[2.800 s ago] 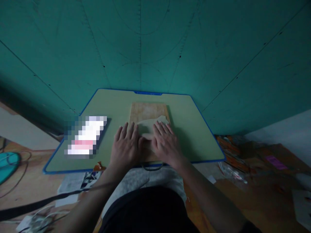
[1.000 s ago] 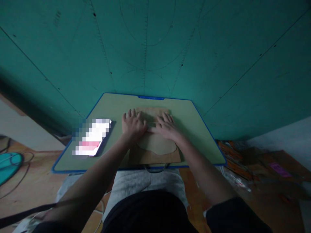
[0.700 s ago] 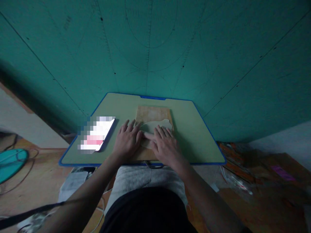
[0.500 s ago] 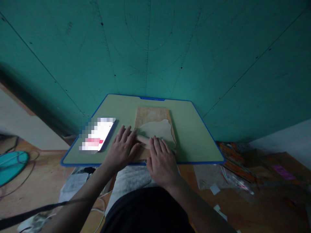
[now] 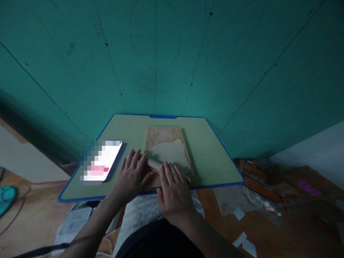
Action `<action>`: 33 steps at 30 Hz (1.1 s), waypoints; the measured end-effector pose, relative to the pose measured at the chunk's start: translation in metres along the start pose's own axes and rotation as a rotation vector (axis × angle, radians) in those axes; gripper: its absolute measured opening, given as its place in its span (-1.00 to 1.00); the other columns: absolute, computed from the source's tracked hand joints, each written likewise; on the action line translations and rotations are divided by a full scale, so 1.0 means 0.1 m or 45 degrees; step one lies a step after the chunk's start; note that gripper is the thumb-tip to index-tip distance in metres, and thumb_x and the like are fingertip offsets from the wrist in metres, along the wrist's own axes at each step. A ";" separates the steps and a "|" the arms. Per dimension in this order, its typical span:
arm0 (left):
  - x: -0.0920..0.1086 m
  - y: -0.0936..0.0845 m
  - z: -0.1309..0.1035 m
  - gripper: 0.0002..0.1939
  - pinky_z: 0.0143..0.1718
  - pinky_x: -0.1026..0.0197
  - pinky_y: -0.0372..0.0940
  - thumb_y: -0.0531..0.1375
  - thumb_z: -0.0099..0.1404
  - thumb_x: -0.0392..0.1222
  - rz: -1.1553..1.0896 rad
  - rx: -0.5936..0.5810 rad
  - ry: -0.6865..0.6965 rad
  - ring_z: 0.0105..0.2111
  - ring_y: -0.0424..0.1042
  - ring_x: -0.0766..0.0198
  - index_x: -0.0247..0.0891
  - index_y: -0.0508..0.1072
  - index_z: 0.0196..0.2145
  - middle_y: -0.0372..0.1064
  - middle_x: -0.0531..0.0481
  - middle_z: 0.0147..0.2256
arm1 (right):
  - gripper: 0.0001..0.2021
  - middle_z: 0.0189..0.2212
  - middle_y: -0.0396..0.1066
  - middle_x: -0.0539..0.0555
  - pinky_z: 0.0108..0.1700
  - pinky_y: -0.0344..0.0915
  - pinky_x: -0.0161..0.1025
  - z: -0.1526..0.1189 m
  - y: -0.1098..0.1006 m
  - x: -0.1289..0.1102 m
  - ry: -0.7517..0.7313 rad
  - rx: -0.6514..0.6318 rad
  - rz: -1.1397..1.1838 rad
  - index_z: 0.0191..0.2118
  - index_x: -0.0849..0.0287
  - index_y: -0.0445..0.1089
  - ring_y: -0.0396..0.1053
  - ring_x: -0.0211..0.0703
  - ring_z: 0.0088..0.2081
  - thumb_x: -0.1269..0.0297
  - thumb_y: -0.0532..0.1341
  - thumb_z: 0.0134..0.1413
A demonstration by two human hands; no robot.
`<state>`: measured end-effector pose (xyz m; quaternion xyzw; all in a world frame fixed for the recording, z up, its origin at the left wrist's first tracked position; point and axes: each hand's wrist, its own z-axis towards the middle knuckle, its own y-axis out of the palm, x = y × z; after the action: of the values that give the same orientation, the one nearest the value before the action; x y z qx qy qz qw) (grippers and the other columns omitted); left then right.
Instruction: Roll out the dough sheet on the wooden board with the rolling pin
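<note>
A flat pale sheet of dough (image 5: 172, 152) with a wavy edge lies on a wooden board (image 5: 163, 132). Across its near part runs a wooden rolling pin (image 5: 154, 165), slightly slanted. My left hand (image 5: 131, 177) rests at the pin's left end, fingers spread and thumb pointing inward. Flat over the pin, further right, lies my right hand (image 5: 173, 190) with its fingers stretched out. Neither hand wraps around the pin. The hands cover much of the pin, though a bit of its right end shows beyond my right fingers.
The board stands on a pale table (image 5: 215, 161) with a blue rim. A lit phone or tablet (image 5: 107, 157), partly pixelated, lies to the left. A green wall (image 5: 166, 82) rises behind. Boxes (image 5: 306, 182) and plastic bags sit on the floor at right.
The view has shifted, so the table appears lower and slightly further left. Both hands remain flat on the rolling pin, with little visible movement against the board.
</note>
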<state>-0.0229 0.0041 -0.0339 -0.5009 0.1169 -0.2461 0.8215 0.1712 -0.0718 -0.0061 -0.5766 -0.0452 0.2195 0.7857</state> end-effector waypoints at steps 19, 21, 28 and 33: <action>0.01 0.00 0.22 -0.24 0.21 -0.40 0.17 0.04 0.35 0.31 -0.102 -0.115 -0.019 0.36 -0.06 -0.42 -0.27 0.15 0.29 0.13 -0.39 0.30 | -0.47 0.25 0.30 0.34 0.38 0.07 0.07 0.21 -0.09 0.36 -0.125 0.029 -0.058 0.33 0.41 0.19 0.24 0.11 0.26 0.27 0.04 0.32; 0.02 -0.01 0.22 -0.28 0.21 -0.40 0.18 0.03 0.37 0.27 -0.117 -0.128 -0.022 0.36 -0.06 -0.41 -0.27 0.15 0.29 0.14 -0.38 0.29 | -0.49 0.20 0.35 0.29 0.37 0.07 0.06 0.26 -0.12 0.40 -0.118 0.005 -0.043 0.33 0.37 0.20 0.27 0.08 0.21 0.30 0.04 0.33; 0.04 -0.01 0.25 -0.47 0.27 -0.38 0.10 -0.02 0.46 0.06 -0.176 -0.127 -0.002 0.32 0.08 -0.21 -0.26 0.15 0.26 0.25 -0.34 0.21 | -0.55 0.12 0.40 0.24 0.32 0.13 0.03 0.39 -0.21 0.45 -0.074 -0.010 -0.007 0.28 0.28 0.26 0.29 0.02 0.15 0.36 0.04 0.33; 0.05 -0.03 0.25 -0.42 0.22 -0.42 0.15 0.03 0.42 0.13 -0.193 -0.077 -0.021 0.32 0.04 -0.31 -0.26 0.18 0.25 0.22 -0.35 0.22 | -0.57 0.09 0.42 0.25 0.28 0.19 0.07 0.40 -0.19 0.41 0.004 -0.016 0.000 0.24 0.24 0.31 0.31 0.05 0.13 0.32 0.13 0.29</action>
<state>-0.0087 0.0197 -0.0197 -0.5349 0.0792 -0.2997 0.7860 0.2002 -0.0244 0.0176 -0.5817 -0.0452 0.2181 0.7823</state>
